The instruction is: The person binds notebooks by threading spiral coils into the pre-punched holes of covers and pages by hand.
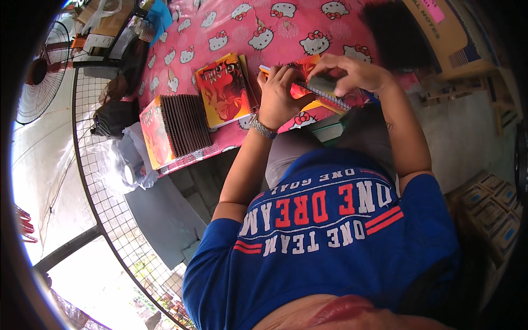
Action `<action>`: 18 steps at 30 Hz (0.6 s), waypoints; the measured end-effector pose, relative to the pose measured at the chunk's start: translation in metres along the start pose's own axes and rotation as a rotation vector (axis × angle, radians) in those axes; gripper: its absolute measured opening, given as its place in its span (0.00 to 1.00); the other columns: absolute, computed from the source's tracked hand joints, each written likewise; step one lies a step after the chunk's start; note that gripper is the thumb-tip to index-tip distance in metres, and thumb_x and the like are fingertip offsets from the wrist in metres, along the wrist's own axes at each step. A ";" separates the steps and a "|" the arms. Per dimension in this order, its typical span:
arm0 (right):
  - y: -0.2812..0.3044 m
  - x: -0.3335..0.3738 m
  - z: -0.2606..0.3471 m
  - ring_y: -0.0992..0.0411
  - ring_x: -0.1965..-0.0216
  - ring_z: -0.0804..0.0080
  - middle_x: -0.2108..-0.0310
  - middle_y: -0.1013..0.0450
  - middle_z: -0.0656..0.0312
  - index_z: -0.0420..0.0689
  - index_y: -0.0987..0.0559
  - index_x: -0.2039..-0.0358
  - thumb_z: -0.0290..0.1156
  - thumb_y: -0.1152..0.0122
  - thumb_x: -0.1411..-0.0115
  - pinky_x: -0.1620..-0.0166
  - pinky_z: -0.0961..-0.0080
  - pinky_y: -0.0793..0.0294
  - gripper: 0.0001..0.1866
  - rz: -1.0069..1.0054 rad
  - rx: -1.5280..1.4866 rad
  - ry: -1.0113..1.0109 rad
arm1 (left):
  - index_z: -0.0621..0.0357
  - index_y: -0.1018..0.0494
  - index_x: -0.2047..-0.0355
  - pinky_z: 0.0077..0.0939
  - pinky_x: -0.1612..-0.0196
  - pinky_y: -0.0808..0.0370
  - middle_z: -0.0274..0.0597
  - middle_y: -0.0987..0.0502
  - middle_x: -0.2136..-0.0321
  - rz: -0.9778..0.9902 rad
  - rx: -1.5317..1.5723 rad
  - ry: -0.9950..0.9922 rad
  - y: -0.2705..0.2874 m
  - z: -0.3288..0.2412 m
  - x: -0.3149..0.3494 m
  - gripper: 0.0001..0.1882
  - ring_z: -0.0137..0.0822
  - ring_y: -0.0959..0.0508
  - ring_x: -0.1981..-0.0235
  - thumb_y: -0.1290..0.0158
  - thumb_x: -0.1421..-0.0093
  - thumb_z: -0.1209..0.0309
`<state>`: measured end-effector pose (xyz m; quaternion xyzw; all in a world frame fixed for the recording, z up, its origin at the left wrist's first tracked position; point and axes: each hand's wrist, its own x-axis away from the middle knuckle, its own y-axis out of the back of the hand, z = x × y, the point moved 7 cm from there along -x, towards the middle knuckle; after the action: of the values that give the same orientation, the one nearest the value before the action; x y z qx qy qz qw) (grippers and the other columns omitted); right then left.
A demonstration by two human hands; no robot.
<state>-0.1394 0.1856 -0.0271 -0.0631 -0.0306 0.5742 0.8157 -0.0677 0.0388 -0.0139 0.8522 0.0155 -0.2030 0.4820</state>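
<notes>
A spiral notebook (pixel 328 97) with a red and yellow cover stands tilted over the table's near edge, its coil side facing me. My left hand (pixel 281 91) is closed around its left end, thumb along the coil side. Over the right part of the coil, my right hand (pixel 352 74) has its fingers bent toward the thumb. Something dark grey shows between those fingers, too blurred to name. Beneath lies more red and yellow cover (pixel 308 64), partly hidden by my hands.
Left of my hands lies a small pile of similar notebooks (pixel 223 91). Nearer me, a thick stack (pixel 184 126) sits at the corner of the pink patterned tablecloth (pixel 286 41). A cardboard box (pixel 445 33) stands at right, a fan (pixel 44 71) at far left, a plastic bag (pixel 129 162) beside the table.
</notes>
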 end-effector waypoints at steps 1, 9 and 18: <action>0.006 0.000 -0.005 0.34 0.44 0.66 0.49 0.31 0.60 0.42 0.22 0.48 0.39 0.33 0.64 0.38 0.69 0.39 0.38 -0.081 0.115 -0.055 | 0.51 0.24 0.67 0.47 0.51 0.40 0.33 0.24 0.65 -0.010 0.003 -0.001 0.000 0.000 0.000 0.23 0.41 0.27 0.56 0.28 0.60 0.56; 0.003 -0.023 -0.007 0.32 0.45 0.67 0.51 0.29 0.60 0.42 0.22 0.48 0.37 0.34 0.63 0.39 0.72 0.37 0.35 -0.025 -0.098 -0.041 | 0.53 0.24 0.62 0.42 0.51 0.33 0.39 0.23 0.63 -0.034 0.115 0.016 0.014 0.021 0.003 0.19 0.46 0.26 0.56 0.33 0.55 0.71; -0.010 -0.046 -0.001 0.32 0.46 0.66 0.51 0.30 0.59 0.42 0.23 0.46 0.35 0.38 0.59 0.39 0.70 0.36 0.34 0.082 -0.151 0.021 | 0.60 0.22 0.63 0.31 0.62 0.24 0.42 0.25 0.65 0.021 0.245 0.135 0.027 0.046 0.006 0.14 0.41 0.22 0.65 0.34 0.51 0.77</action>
<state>-0.1454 0.1387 -0.0255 -0.1318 -0.0629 0.6025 0.7847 -0.0716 -0.0152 -0.0146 0.9166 0.0141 -0.1405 0.3741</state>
